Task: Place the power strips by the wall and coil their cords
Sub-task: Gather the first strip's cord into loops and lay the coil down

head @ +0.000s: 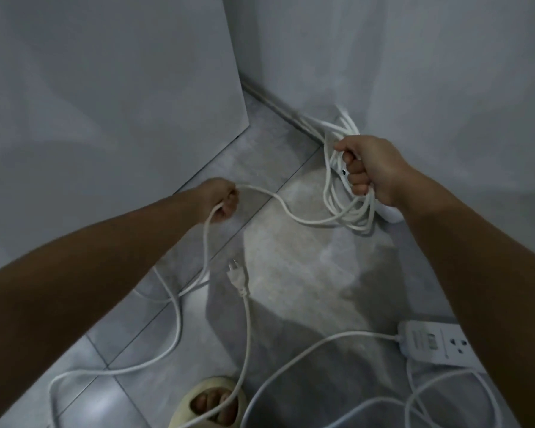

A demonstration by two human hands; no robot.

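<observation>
Now the right grip (368, 171) is closed tight around a coil (346, 211) of white cord, held up close to the grey wall (445, 72). A white strip (389, 213) shows behind the coil, low by the wall, but most of it is hidden. One cord (278, 202) runs from the coil across to the left grip (221, 200), which is closed around it too. From there it drops to the floor (291, 288) and lies in big loose loops.

The floor is grey tile with thin lines and a pale patch in the middle. A plug (237, 278) lies on the floor, apart from both grips. A second strip (436, 341) lies at the lower right, well away from the wall, with loops beside it. A foot in a pale slipper (186, 406) stands at the bottom, with a cord over it. A flat grey panel (105, 88) stands on the left.
</observation>
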